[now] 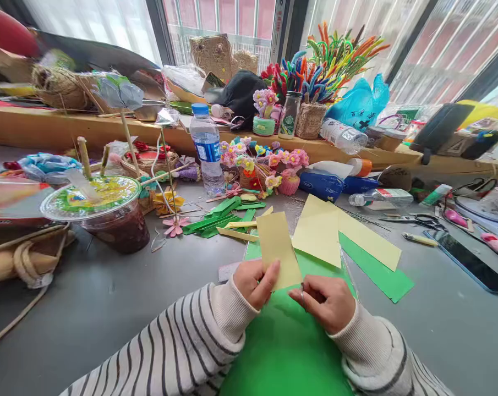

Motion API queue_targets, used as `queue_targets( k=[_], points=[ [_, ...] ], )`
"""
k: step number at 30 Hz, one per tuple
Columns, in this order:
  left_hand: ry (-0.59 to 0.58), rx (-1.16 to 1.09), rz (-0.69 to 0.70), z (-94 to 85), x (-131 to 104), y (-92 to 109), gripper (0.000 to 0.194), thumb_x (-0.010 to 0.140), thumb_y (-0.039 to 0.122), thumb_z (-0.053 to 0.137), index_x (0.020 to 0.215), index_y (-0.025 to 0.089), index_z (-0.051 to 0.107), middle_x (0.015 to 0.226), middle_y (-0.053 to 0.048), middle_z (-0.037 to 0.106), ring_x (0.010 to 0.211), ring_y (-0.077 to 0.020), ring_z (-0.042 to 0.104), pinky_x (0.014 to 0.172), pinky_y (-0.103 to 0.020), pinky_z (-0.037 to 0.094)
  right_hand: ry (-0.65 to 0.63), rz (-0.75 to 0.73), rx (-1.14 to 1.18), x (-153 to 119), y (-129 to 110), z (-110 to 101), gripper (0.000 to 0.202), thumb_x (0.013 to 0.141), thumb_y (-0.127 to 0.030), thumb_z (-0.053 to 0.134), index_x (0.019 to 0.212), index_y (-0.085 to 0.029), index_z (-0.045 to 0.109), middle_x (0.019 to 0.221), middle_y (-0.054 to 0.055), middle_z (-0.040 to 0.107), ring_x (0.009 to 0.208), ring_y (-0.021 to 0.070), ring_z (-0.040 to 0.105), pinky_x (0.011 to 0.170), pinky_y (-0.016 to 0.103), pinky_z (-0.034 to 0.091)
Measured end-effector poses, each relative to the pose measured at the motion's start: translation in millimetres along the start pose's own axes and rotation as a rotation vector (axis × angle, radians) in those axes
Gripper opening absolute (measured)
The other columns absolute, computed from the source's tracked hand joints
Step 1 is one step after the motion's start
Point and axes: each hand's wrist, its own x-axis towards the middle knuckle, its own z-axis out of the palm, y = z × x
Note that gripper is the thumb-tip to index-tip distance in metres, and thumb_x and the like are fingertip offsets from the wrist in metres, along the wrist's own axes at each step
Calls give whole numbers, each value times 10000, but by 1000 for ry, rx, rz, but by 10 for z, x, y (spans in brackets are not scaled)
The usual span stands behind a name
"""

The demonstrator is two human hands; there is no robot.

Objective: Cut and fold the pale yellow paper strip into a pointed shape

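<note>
My left hand (256, 283) pinches a small rectangle of pale yellow paper (278, 242) between thumb and fingers, holding it tilted up. Just off its lower right corner is my right hand (325, 300), fingers curled and thumb pressed to the index finger; whatever they hold, if anything, is hidden. A ring-like metal band shows on that hand. Below both hands lies a glossy green sheet (290, 346). Beyond them are a larger yellow sheet (318, 231), a yellow strip (366, 234) and a green strip (376, 269). Folded green strips (215, 220) lie piled behind my left hand.
A lidded cup of dark drink (112, 231) stands at left, a water bottle (207, 151) behind. Flower crafts (265, 165) line the back below a cluttered ledge. Scissors (422, 220), a utility knife (419, 238) and a phone (471, 258) lie at right.
</note>
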Motion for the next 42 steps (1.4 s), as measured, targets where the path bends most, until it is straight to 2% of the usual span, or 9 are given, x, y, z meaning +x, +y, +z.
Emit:
queue_targets(
  k=[5,13,30,42],
  points=[
    [5,-10,-14,1,-2,2,439,810,290,268,407,140,351,343,31,361,347,-44,331,368,-159,274,6,14,-1,-24,-20,8,377,705,-350,485,429,-153,320,383,-61,259,364,34,223,355,162,208],
    [14,-9,76,19,11,-52,461,810,317,266,393,139,354,336,26,353,348,-49,321,370,-170,271,6,12,5,-19,-36,-5,369,702,-347,487,436,-156,316,388,-60,259,365,36,220,351,165,208],
    [-5,-20,24,0,-6,6,453,817,310,268,409,140,367,336,31,356,351,-50,329,373,-170,280,32,27,15,-30,-35,19,361,714,-350,464,429,-163,348,386,-58,300,371,45,242,361,176,225],
    [-11,0,68,15,1,-34,469,810,341,260,406,143,389,330,27,344,342,-57,310,360,-185,257,22,-11,-11,-19,-47,-15,371,707,-351,477,422,-164,332,376,-64,292,355,39,240,341,164,222]
  ],
)
